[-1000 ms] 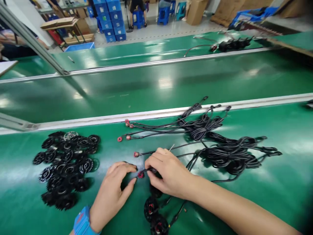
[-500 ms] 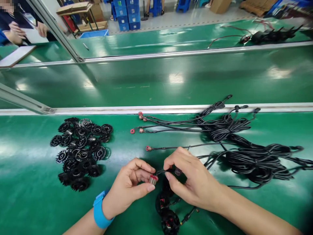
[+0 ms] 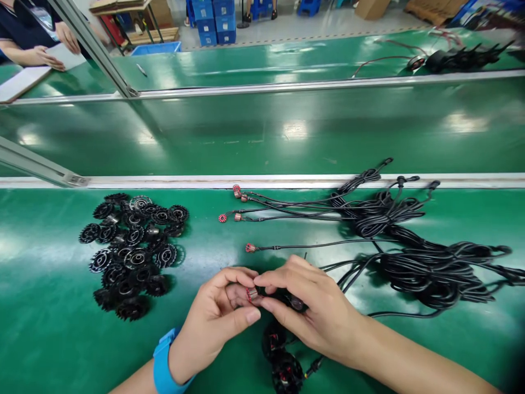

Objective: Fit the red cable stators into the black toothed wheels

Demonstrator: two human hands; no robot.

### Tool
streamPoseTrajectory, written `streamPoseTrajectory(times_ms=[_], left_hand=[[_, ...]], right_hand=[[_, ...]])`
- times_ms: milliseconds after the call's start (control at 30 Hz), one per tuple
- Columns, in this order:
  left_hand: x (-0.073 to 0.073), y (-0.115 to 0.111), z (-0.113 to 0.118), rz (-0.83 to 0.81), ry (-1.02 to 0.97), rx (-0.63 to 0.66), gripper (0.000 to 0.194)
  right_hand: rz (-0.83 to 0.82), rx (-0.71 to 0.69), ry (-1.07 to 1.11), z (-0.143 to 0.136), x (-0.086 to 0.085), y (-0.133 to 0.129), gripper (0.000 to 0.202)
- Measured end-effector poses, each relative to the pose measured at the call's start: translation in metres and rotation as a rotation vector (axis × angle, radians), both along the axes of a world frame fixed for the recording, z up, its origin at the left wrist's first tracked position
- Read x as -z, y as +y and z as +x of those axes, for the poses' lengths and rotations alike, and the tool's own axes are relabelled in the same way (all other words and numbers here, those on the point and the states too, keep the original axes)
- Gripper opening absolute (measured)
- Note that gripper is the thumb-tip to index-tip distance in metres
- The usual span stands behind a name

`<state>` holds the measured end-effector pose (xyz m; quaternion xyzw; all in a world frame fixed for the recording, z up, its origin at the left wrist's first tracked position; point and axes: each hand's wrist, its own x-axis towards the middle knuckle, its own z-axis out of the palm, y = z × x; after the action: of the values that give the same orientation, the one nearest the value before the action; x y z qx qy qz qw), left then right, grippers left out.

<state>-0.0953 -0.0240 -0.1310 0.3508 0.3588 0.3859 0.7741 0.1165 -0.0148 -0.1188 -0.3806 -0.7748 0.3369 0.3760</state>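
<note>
Between my two hands is a small motor stator (image 3: 251, 295) with red ends and copper-coloured sides. My left hand (image 3: 217, 317), with a blue band at the wrist, is curled around it, fingers behind and thumb below. From the right, my right hand (image 3: 311, 306) pinches the black lead close against the stator; its fingertips hide the joint. A dark cylindrical piece (image 3: 296, 302) shows under my right fingers. Below the hands sit round black motor housings (image 3: 286, 372) with red inside, partly covered by my right hand.
Black toothed round parts (image 3: 135, 257) are heaped at left. Several stators on leads (image 3: 249, 248) point left from coiled black cables (image 3: 430, 268) at right. A pale rail (image 3: 205, 181) crosses behind. Beyond the frame post (image 3: 94, 49), another person's hands (image 3: 51, 54) hold white paper.
My right hand has shifted left along the lead, up to the stator. The stator has turned so its red end faces left. The person opposite has moved their hands and paper.
</note>
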Motion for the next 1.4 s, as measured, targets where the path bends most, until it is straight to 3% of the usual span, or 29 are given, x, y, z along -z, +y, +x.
streamPoseTrajectory(times_ms=[267, 433, 567, 767, 967, 1100, 1267, 1400], left_hand=[[-0.005, -0.002, 0.000, 0.106, 0.221, -0.056, 0.015], [-0.004, -0.003, 0.000, 0.098, 0.212, -0.087, 0.015], [-0.005, -0.005, 0.002, 0.050, 0.136, -0.100, 0.016], [-0.004, -0.006, 0.002, 0.056, 0.090, -0.099, 0.016], [-0.004, -0.007, 0.002, 0.003, 0.048, -0.102, 0.017], [-0.005, -0.005, 0.002, -0.012, 0.008, -0.065, 0.015], [-0.003, -0.004, 0.003, -0.010, 0.017, -0.086, 0.015], [-0.003, -0.008, 0.007, 0.095, 0.118, -0.116, 0.015]], right_hand=[[0.161, 0.039, -0.026, -0.002, -0.002, -0.001, 0.021], [0.258, 0.109, -0.045, -0.003, -0.003, -0.002, 0.014], [0.223, 0.135, -0.035, -0.005, -0.006, -0.003, 0.011], [0.036, 0.126, 0.032, -0.006, -0.015, -0.005, 0.014], [0.155, 0.122, -0.001, -0.006, -0.007, -0.006, 0.008], [0.213, 0.140, -0.071, -0.005, 0.000, -0.004, 0.039], [0.323, 0.167, -0.057, -0.001, -0.002, 0.000, 0.018], [0.339, 0.192, -0.068, -0.004, -0.001, -0.002, 0.013]])
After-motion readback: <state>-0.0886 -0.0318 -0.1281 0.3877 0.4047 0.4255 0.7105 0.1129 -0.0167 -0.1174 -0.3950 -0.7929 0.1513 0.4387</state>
